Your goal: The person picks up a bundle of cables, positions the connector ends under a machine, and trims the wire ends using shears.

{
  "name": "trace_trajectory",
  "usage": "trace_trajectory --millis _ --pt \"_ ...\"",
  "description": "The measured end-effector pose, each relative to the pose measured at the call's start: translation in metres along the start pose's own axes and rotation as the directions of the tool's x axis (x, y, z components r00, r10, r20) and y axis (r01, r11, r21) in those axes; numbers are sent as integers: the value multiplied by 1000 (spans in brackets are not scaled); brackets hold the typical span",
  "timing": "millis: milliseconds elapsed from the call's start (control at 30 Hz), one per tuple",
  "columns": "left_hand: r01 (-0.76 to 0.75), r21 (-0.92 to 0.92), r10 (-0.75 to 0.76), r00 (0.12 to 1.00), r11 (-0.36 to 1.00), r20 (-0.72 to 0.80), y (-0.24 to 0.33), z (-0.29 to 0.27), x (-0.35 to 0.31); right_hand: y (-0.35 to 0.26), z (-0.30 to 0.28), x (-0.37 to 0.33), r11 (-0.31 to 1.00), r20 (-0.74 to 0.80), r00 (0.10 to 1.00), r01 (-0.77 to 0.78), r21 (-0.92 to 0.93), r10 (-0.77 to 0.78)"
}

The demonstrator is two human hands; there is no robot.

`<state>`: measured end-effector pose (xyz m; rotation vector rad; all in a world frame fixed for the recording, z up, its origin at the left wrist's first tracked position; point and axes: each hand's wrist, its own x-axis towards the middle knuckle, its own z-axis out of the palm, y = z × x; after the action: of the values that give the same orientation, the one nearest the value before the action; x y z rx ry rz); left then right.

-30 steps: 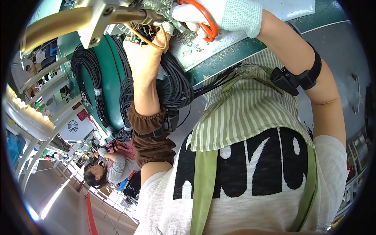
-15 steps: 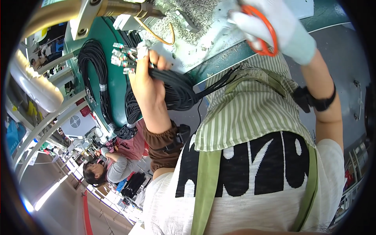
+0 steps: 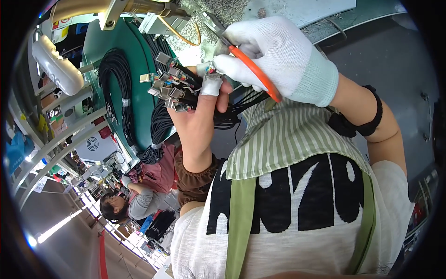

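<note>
My left hand (image 3: 197,116), with white coverings on its thumb and a fingertip, grips a bundle of black cables (image 3: 227,118). Several silver metal connectors (image 3: 160,90) fan out on the left of that hand. Between its thumb and covered fingertip is a small cable end (image 3: 210,69) with bits of coloured wire. In a white knit glove, my right hand (image 3: 278,56) is closed around an orange-handled pliers-like tool (image 3: 253,69), whose metal head points up and away to the left. Its gloved fingertips meet the cable end at the left thumb; the exact contact is hidden.
Small metal pieces (image 3: 223,10) lie heaped on the bench beyond my hands. Coiled black cables (image 3: 123,93) rest on the green table (image 3: 93,44) at the left. A brass-coloured machine arm (image 3: 144,7) hangs at the upper left. Another person (image 3: 139,200) sits at lower left.
My right hand has come in from the upper right to meet my left hand, still with the tool. My left hand has moved right, lifting the connectors nearer and spreading them.
</note>
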<state>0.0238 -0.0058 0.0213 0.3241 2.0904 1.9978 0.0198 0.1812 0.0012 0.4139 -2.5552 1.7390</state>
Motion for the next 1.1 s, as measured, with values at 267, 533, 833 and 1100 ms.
trace_trajectory --millis 267,533,833,1100 --pt "-149 27 148 987 988 58 0 5 -1 5 2 -13 979 -204 958 205 1 -200" --pt "-713 341 358 635 613 685 4 -14 17 8 -24 -28 381 692 688 -713 589 219" --pt "261 -60 -251 958 964 140 16 0 15 13 -1 -25 813 -332 789 331 -480 -517" --pt "91 280 -96 995 956 6 9 11 21 10 -10 -38 785 -199 893 226 -577 -404"
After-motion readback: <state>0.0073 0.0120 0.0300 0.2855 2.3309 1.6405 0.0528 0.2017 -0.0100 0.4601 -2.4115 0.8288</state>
